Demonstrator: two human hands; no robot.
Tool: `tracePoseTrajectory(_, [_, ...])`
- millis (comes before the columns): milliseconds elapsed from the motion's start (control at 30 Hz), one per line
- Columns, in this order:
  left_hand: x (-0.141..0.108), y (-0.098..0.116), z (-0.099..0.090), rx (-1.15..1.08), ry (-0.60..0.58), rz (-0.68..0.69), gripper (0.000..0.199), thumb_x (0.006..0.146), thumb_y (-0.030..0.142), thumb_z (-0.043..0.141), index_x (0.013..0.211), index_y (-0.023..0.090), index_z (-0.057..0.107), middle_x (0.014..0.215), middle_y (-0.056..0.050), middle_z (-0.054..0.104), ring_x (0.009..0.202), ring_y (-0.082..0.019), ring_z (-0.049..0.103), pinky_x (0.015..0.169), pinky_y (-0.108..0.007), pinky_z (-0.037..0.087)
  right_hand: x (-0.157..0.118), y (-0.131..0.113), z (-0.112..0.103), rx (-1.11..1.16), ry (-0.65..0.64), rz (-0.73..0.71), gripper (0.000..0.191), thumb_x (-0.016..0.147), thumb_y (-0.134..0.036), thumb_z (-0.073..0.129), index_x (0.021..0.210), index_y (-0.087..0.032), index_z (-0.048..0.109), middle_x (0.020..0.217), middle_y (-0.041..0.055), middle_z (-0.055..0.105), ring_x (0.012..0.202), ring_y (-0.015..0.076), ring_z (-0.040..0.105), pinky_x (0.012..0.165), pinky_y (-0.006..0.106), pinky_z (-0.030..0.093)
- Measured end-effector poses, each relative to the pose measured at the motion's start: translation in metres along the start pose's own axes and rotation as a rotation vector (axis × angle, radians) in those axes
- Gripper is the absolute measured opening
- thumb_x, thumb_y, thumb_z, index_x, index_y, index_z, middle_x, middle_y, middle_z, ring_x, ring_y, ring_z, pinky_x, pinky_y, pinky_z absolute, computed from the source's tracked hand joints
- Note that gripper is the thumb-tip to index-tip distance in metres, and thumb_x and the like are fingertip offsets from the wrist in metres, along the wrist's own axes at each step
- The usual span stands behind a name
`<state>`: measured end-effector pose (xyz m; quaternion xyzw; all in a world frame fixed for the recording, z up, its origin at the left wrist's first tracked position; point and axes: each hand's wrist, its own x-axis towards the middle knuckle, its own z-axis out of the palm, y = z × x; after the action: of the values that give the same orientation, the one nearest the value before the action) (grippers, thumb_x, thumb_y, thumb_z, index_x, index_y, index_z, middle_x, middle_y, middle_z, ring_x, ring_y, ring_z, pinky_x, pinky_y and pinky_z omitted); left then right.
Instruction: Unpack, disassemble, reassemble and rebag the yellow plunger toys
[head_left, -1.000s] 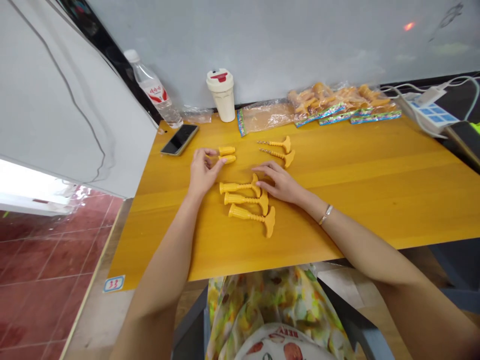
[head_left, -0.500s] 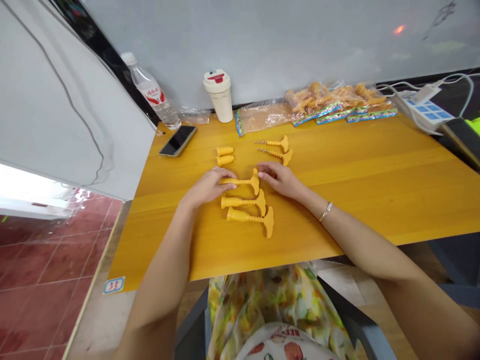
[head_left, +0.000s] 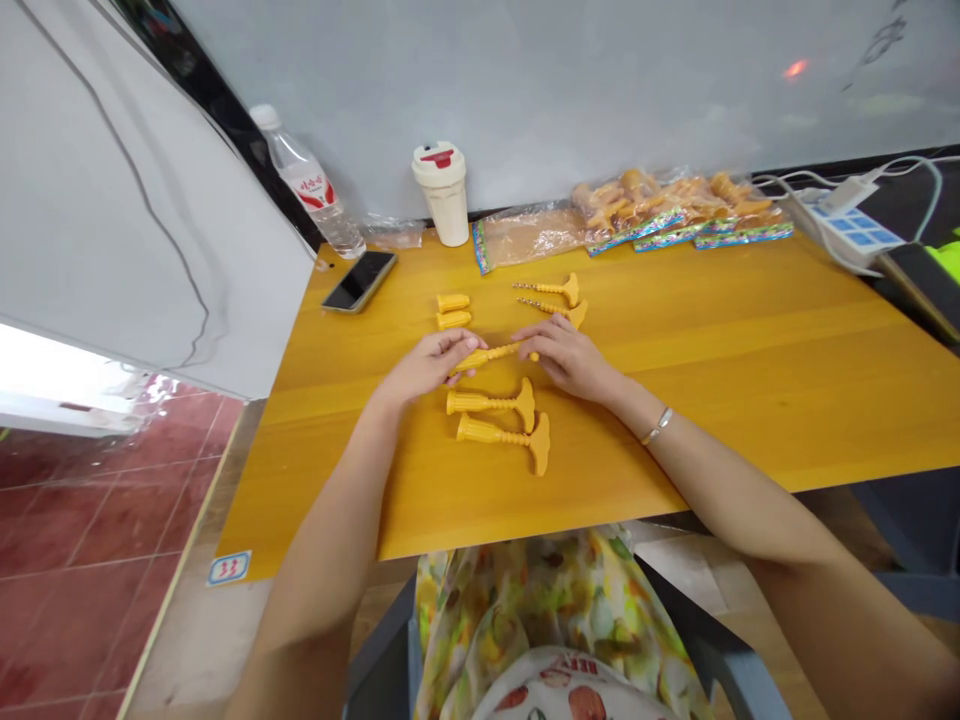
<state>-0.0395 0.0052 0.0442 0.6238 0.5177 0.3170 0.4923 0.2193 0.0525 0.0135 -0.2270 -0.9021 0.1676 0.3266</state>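
- Bottle [head_left: 311, 190]: beyond the left fingers, off to their left; clear, white-capped, clear contents.
- Phone [head_left: 360, 281]: nearer those fingers, face up.
- Left hand [head_left: 424, 372]: thumb and fingers pinch the sleeve end of a yellow T-handled tool [head_left: 500, 352]. Likely gripped there to steady it, leaving the handle to the other hand.
- Lidded cup [head_left: 448, 212]: upright, well beyond the left fingertips; contents hidden by the lid.
- Two loose sleeves [head_left: 453, 302]: just past the left fingertips, side by side.
- Two sleeved tools [head_left: 492, 402]: on the near side of the fingers, handles rightward; seemingly lined up for easy reach.
- Clear bag [head_left: 532, 238]: flat, far beyond the right fingers.
- Right hand [head_left: 574, 362]: fingers closed round the handle, partly hiding it; pressure cannot be told.
- Two bare tools [head_left: 555, 288]: just past the right fingers, metal spirals leftward; apparently grouped apart from their sleeves.
- Filled bags [head_left: 675, 205]: far right of the fingers; orange-yellow pieces inside, overlapping, count unclear.
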Motion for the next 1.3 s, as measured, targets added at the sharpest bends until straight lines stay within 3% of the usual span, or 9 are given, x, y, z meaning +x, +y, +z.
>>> tracePoseTrajectory(167, [-0.001, -0.001, -0.005, -0.208, -0.029, -0.096, 0.054, 0.076, 0.070, 0.071, 0.085, 0.017, 0.070, 0.059, -0.001, 0.057, 0.050, -0.011, 0.047, 0.046, -0.024, 0.031, -0.001, -0.010, -0.005, -0.065, -0.022, -0.056, 0.030, 0.098, -0.017, 0.043, 0.100, -0.028, 0.071, 0.136, 0.0091, 0.063, 0.114, 0.0231, 0.062, 0.093, 0.043, 0.055])
tracePoseTrajectory(300, [-0.001, 0.002, 0.000, -0.139, 0.000, -0.020, 0.053, 0.074, 0.064, 0.076, 0.104, 0.020, 0.073, 0.071, 0.000, 0.062, 0.059, -0.012, 0.052, 0.055, -0.025, 0.039, 0.000, -0.016, 0.003, 0.169, 0.203, 0.075, 0.033, 0.103, -0.025, 0.037, 0.121, -0.026, 0.066, 0.143, 0.0131, 0.059, 0.132, 0.0250, 0.057, 0.106, 0.049, 0.052])
tracePoseTrajectory(367, [-0.001, 0.004, 0.005, -0.039, 0.014, 0.038, 0.049, 0.071, 0.055, 0.082, 0.107, 0.023, 0.072, 0.085, -0.002, 0.068, 0.071, -0.014, 0.058, 0.062, -0.025, 0.044, 0.000, -0.017, 0.010, 0.335, 0.300, 0.257, 0.036, 0.104, -0.037, 0.040, 0.135, -0.026, 0.056, 0.144, 0.0142, 0.058, 0.124, 0.0242, 0.063, 0.102, 0.047, 0.056])
tracePoseTrajectory(433, [-0.001, 0.006, 0.009, 0.028, 0.037, 0.078, 0.044, 0.068, 0.049, 0.084, 0.102, 0.024, 0.070, 0.095, -0.002, 0.070, 0.079, -0.015, 0.061, 0.067, -0.026, 0.046, 0.001, -0.015, 0.018, 0.526, 0.251, 0.419, 0.047, 0.100, -0.049, 0.050, 0.142, -0.027, 0.047, 0.138, 0.0137, 0.062, 0.101, 0.0213, 0.072, 0.088, 0.043, 0.063])
tracePoseTrajectory(533, [-0.001, 0.007, 0.009, 0.014, -0.001, 0.013, 0.037, 0.073, 0.049, 0.079, 0.094, 0.022, 0.065, 0.074, 0.002, 0.064, 0.064, -0.013, 0.056, 0.061, -0.025, 0.042, 0.000, -0.012, 0.021, 0.669, 0.125, 0.454, 0.051, 0.094, -0.056, 0.059, 0.134, -0.026, 0.050, 0.114, 0.0091, 0.073, 0.084, 0.0195, 0.073, 0.081, 0.040, 0.064])
tracePoseTrajectory(667, [-0.001, -0.001, -0.006, -0.020, 0.009, -0.095, 0.035, 0.080, 0.054, 0.072, 0.089, 0.021, 0.064, 0.057, 0.003, 0.055, 0.053, -0.013, 0.048, 0.057, -0.026, 0.037, 0.000, -0.011, 0.007, 0.380, 0.198, 0.296, 0.029, 0.098, -0.050, 0.058, 0.111, -0.024, 0.060, 0.108, 0.0084, 0.074, 0.101, 0.0225, 0.071, 0.093, 0.040, 0.057])
tracePoseTrajectory(833, [0.005, -0.016, -0.017, 0.199, 0.265, 0.149, 0.028, 0.075, 0.040, 0.077, 0.093, 0.022, 0.065, 0.096, -0.004, 0.071, 0.090, -0.021, 0.064, 0.088, -0.036, 0.049, -0.001, 0.002, -0.007, 0.087, 0.235, 0.283, 0.019, 0.100, -0.036, 0.053, 0.110, -0.022, 0.061, 0.107, 0.0091, 0.075, 0.092, 0.0223, 0.070, 0.087, 0.038, 0.055])
tracePoseTrajectory(1067, [0.010, -0.033, -0.005, 0.735, 0.357, 0.277, 0.019, 0.081, 0.025, 0.075, 0.099, 0.024, 0.070, 0.106, -0.009, 0.067, 0.107, -0.032, 0.057, 0.101, -0.049, 0.043, -0.004, 0.017, -0.009, -0.298, 0.012, 0.214, 0.027, 0.097, -0.015, 0.046, 0.107, -0.023, 0.070, 0.119, 0.0122, 0.070, 0.112, 0.0265, 0.064, 0.097, 0.042, 0.054])
tracePoseTrajectory(1300, [0.011, -0.040, -0.005, 0.884, 0.400, 0.258, 0.023, 0.084, 0.028, 0.073, 0.106, 0.025, 0.073, 0.107, -0.011, 0.064, 0.107, -0.035, 0.053, 0.096, -0.051, 0.042, -0.008, 0.022, -0.007, -0.351, -0.130, 0.129, 0.037, 0.092, -0.003, 0.045, 0.105, -0.019, 0.076, 0.128, 0.0154, 0.065, 0.116, 0.0271, 0.062, 0.103, 0.048, 0.052])
